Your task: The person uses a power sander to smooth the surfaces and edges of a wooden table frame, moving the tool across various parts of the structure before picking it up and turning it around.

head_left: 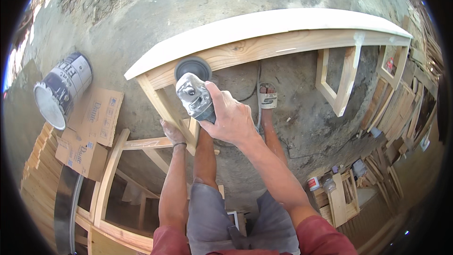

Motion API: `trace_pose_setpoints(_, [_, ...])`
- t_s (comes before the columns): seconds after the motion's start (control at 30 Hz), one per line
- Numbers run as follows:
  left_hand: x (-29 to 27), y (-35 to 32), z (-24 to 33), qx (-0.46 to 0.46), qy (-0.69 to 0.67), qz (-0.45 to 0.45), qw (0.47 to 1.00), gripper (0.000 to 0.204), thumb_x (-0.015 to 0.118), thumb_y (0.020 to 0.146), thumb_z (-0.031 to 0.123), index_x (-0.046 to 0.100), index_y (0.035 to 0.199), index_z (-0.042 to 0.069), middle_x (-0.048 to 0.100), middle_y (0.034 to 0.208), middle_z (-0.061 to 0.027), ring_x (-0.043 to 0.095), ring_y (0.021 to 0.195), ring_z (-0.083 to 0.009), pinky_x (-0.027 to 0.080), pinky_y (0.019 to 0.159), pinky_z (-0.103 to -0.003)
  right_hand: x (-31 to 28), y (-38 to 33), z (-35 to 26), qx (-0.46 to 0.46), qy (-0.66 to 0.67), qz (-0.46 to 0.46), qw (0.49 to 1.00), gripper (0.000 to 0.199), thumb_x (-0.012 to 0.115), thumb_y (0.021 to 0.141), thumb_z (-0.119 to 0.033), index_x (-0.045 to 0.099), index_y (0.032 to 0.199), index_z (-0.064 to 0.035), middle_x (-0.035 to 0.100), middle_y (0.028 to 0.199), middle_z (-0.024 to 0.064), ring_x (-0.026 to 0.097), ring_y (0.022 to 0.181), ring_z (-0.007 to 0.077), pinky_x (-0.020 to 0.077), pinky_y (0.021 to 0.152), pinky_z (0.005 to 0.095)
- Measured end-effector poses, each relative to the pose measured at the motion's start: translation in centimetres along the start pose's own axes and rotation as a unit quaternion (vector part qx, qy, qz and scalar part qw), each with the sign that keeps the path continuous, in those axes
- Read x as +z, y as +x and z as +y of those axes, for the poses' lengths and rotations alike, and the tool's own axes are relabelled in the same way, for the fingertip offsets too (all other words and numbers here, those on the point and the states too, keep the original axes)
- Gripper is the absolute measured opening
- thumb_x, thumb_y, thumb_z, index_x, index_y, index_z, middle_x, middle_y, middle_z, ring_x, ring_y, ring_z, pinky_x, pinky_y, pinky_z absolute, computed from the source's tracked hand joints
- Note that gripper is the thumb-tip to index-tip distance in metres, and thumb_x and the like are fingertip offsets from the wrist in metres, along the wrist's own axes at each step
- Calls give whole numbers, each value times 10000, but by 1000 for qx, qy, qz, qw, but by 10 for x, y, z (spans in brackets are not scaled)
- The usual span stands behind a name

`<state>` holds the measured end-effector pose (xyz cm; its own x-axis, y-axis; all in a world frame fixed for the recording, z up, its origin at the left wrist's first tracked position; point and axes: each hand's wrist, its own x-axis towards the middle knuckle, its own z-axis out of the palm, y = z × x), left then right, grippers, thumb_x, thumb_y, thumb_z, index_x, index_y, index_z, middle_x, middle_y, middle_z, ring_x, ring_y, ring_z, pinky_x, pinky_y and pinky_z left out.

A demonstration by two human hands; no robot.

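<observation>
Below the wooden frame (264, 47), the left hand (172, 132) presses against 1 leg, its fingers hidden behind it. Nearer the frame's top rail, the right hand (230, 117) grips a grey angle grinder (194, 95), whose disc touches the rail; left of the frame, a paint can (62, 89) lies beside cardboard boxes (89, 132).

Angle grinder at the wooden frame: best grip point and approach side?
Grip the angle grinder round its body behind the silver gear head, coming from the rear, as the right hand does. The disc sits at the front against the wooden frame, so that end is best avoided. The left hand steadies the frame's leg.
</observation>
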<state>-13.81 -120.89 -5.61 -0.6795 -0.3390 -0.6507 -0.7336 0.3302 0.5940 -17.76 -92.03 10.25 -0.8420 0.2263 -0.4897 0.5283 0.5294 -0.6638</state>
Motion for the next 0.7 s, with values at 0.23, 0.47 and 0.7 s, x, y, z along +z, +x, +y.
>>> trace_pose_setpoints(0.23, [35, -39, 84, 229, 144, 97, 958, 573, 393, 1089, 401, 507, 1349, -97, 563, 1223, -228, 528, 1250, -340, 385, 1110, -443, -46, -9, 35, 23, 3, 73, 997, 912, 855, 756, -320, 374, 1490, -76, 702, 1069, 250, 751, 864, 397, 616, 694, 449])
trace_pose_setpoints(0.47, [130, -124, 165, 198, -41, -360, 911, 658, 490, 1037, 464, 480, 1405, -81, 626, 1257, -176, 620, 1146, -254, 489, 1000, -391, -86, -21, 80, 36, 31, 138, 989, 915, 845, 765, -324, 344, 1500, -105, 699, 1105, 249, 734, 896, 432, 608, 729, 481])
trace_pose_setpoints(0.7, [221, -179, 199, 109, -35, -406, 907, 722, 661, 963, 498, 513, 1362, -84, 685, 1198, -197, 644, 1105, -208, 512, 962, -355, -109, -36, 112, 92, 39, 187, 977, 834, 757, 851, -399, 323, 1504, -116, 704, 1130, 270, 718, 968, 475, 591, 802, 527])
